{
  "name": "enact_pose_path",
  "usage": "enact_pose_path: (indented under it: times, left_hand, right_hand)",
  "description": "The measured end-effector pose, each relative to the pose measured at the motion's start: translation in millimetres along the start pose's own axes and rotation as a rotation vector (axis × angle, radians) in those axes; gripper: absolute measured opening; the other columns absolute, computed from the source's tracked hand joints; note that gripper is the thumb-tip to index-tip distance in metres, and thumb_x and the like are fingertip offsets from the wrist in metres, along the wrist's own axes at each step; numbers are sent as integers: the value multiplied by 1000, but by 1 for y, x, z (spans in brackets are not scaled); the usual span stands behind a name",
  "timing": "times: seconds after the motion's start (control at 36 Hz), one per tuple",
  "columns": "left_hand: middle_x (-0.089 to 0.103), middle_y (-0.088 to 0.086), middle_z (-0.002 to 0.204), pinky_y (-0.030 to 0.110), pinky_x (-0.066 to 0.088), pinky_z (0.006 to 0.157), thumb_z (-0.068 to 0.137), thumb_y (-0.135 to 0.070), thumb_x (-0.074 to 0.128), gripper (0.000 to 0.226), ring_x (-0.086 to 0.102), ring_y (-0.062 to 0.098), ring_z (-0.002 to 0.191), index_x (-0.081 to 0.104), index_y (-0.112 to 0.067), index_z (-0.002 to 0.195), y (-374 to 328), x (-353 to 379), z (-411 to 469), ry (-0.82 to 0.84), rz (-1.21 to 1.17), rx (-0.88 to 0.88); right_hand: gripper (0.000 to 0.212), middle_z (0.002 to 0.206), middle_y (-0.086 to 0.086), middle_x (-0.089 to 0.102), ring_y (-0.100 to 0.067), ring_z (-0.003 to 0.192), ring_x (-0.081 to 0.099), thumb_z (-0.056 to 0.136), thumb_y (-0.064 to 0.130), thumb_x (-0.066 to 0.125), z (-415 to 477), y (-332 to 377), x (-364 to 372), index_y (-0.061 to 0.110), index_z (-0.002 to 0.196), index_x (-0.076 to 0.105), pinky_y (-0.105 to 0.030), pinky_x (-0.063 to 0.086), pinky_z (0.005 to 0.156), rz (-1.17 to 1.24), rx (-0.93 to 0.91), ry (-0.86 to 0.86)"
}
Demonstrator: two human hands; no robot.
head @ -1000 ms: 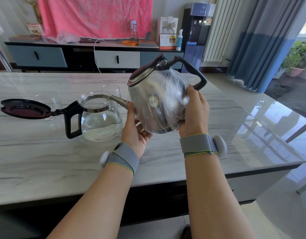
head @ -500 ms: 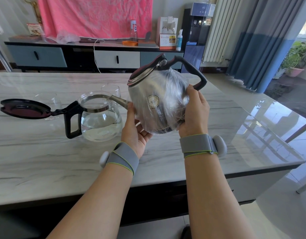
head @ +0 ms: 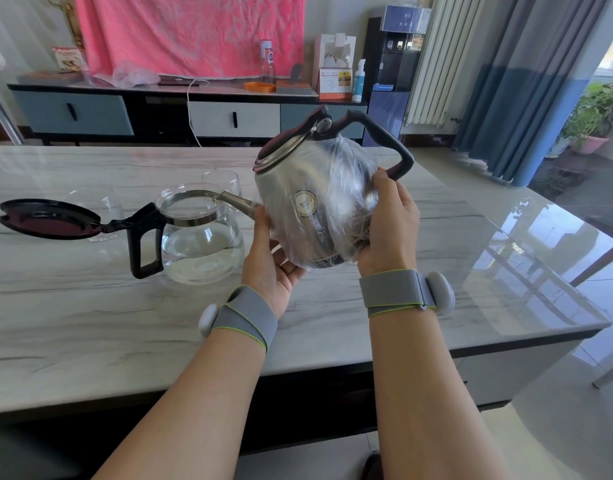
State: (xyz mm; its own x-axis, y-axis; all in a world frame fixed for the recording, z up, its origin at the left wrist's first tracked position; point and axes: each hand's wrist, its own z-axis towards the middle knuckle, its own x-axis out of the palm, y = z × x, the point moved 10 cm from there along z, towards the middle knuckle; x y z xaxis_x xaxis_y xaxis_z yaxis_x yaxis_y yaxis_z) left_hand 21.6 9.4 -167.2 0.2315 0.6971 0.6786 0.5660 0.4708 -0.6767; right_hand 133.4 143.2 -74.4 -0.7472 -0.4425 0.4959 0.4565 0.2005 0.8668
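A steel kettle wrapped in clear plastic film, with a dark handle and lid, is held tilted to the left above the marble table. Its thin spout reaches over the rim of a glass pot that has water in it, a black handle and its black hinged lid swung open to the left. My left hand cups the kettle's lower left side with the thumb up along it. My right hand grips the kettle's right side just below the handle.
Two clear drinking glasses stand behind the pot, one by the spout and one behind the open lid. The table's right edge drops to a tiled floor. A sideboard lines the far wall.
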Motion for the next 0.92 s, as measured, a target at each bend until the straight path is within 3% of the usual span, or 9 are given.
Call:
enact_pose_path:
  times: [0.33,0.5,0.92]
  left_hand:
    - [75,4,84,35,62,66,84,-64,66,56,74,20,82,66,-13,107,2,0,1,-7,-7,-1]
    - [75,4,83,34,62,64,85,-64,66,56,74,19,77,66,-13,107,1,0,1,-6,-15,-1]
    - [77,5,85,37,62,74,84,-65,65,57,75,19,81,68,-13,107,-1,-1,2,11,-12,18]
  right_hand:
    - [17,97,1,73,-23,106,66,100,25,66,2,2,-1,24,90,80,-55,51,113,-17,-21,-2]
    - [16,98,1,73,-23,105,67,100,25,66,2,1,-1,23,92,80,-55,51,112,-16,-19,-2]
    - [16,96,3,73,-21,106,66,101,22,65,0,2,0,23,93,79,-52,52,110,-5,-16,-2]
